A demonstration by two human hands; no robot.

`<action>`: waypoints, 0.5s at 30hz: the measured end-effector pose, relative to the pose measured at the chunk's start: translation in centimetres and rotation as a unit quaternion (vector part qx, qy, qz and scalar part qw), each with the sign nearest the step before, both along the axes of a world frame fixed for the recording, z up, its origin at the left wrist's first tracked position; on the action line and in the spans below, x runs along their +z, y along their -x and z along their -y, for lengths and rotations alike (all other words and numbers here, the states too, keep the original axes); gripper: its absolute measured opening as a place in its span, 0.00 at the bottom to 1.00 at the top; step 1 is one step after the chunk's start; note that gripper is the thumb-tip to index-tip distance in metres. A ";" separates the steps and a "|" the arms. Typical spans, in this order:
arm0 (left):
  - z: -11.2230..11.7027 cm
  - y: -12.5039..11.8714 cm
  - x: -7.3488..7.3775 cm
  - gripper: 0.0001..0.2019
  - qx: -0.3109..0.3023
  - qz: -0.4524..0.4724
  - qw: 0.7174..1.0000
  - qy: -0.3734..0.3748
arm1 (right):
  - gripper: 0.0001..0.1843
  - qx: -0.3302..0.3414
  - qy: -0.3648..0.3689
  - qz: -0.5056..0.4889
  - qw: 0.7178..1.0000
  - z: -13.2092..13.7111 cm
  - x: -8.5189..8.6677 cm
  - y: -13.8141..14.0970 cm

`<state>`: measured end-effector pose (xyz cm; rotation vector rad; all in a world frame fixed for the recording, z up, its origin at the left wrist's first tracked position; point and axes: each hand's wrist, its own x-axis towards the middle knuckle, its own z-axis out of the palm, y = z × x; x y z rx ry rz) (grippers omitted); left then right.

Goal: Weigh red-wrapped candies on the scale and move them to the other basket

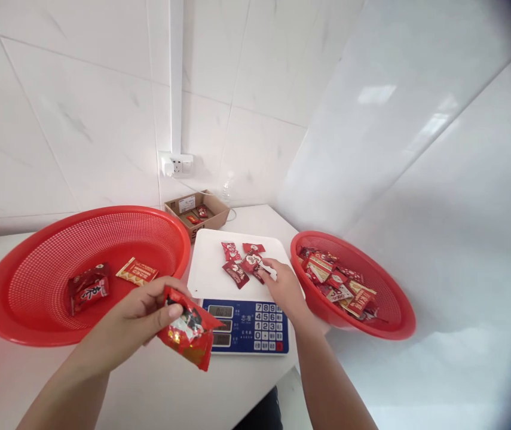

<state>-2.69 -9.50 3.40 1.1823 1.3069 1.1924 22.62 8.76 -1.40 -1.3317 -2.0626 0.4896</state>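
Note:
My left hand [150, 310] pinches a shiny red snack packet [187, 328] with gold at its lower end, held in front of the scale's display. The packet is crumpled and tilted. On the white weighing pan [208, 263] of a digital scale [248, 328] lie several small red snack packets [236, 273]. My right hand [284, 289] reaches over the pan's right side, thumb and fingers closed on a small dark red packet [260, 273] at the edge of the group. Its fingertips partly cover that packet.
A large red basket [17, 269] on the left holds a few packets [136, 272]. The red basket [394, 292] on the right holds many more. Behind the scale stands a cardboard box [213, 221] with small packets inside. A plugged-in cord runs from the wall socket [177, 165].

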 end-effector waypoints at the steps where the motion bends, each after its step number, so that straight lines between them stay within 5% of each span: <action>1: 0.2 0.4 0.0 0.11 0.024 0.007 1.000 -0.008 | 0.18 0.007 -0.004 0.030 1.000 0.2 -0.2 -0.1; 7: 0.9 0.6 1.4 0.13 0.135 0.041 0.989 -0.038 | 0.18 -0.007 0.001 0.108 0.994 0.6 0.0 -1.7; 15: 2.1 -0.4 3.3 0.18 0.177 0.115 0.977 -0.035 | 0.18 -0.012 -0.002 0.002 1.000 2.8 0.8 -3.1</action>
